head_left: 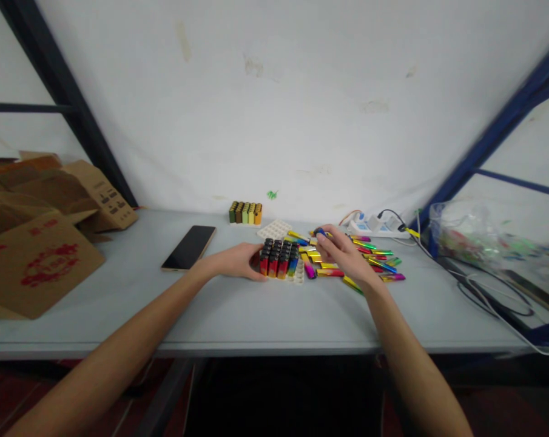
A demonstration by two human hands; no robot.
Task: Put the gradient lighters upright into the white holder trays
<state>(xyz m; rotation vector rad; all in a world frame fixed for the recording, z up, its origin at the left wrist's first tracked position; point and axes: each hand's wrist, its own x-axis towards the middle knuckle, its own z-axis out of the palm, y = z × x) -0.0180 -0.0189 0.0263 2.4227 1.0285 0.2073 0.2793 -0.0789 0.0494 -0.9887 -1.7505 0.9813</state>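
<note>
Several upright lighters (281,258) with black tops and red, orange or blue bodies stand packed in a pale tray with round holes (298,274). My left hand (241,261) wraps the left side of this block, thumb at the front; its other fingers are partly hidden. To the right, my right hand (340,250) pinches a lighter with a dark blue end (319,232), mostly covered by the fingers. Beneath and around that hand lie loose shiny lighters (329,272) in yellow, red, green, blue and purple.
Behind are a second block of lighters (245,213) and another holed tray (274,229). A phone (189,247) lies left, near cardboard boxes (42,261). A power strip (378,227) with cables sits by the wall; a clear plastic bag (469,233) is at right.
</note>
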